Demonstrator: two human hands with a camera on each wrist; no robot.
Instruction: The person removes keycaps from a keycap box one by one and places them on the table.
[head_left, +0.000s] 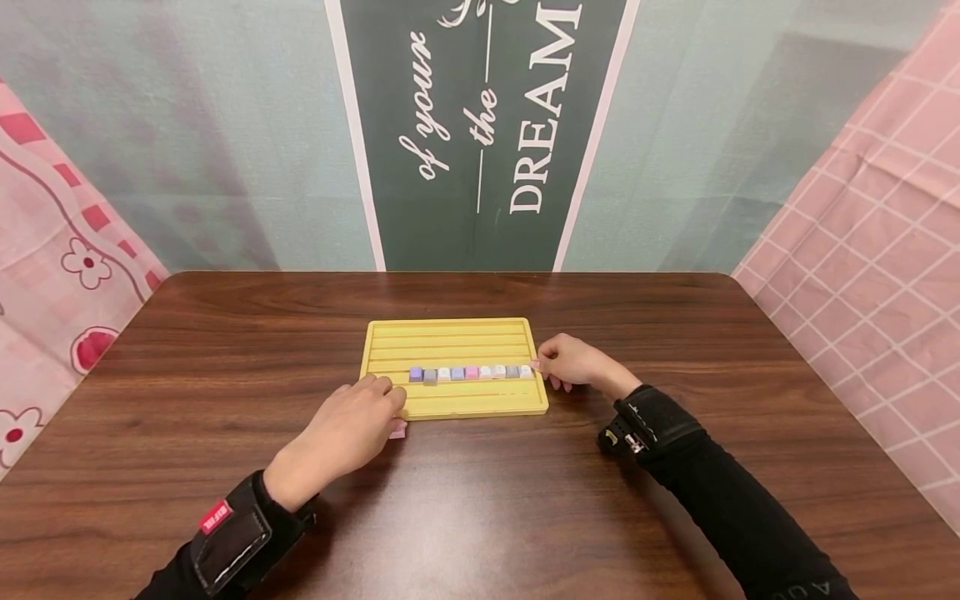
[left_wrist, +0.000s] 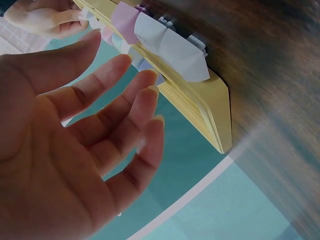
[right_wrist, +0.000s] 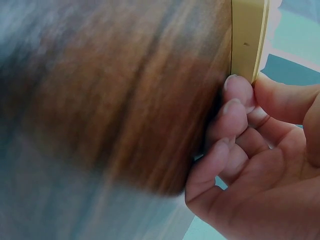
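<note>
A yellow ridged tray (head_left: 450,405) lies on the table, a row of small keycaps (head_left: 472,372) in white, grey, purple, blue and pink along one groove. My left hand (head_left: 352,421) hovers at the tray's front left corner with fingers loosely bent and nothing in them. Close by, a pink keycap (left_wrist: 125,22) and white keycaps (left_wrist: 182,55) sit along the tray's front side; the head view mostly hides them behind that hand. At the right end, my right hand (head_left: 573,362) pinches the tray's rim, thumb over it and curled fingers against the outside.
The brown wooden table (head_left: 480,517) extends around the tray. Behind it hangs a green cloth with white lettering (head_left: 480,125). Pink patterned cloths (head_left: 900,208) flank both sides.
</note>
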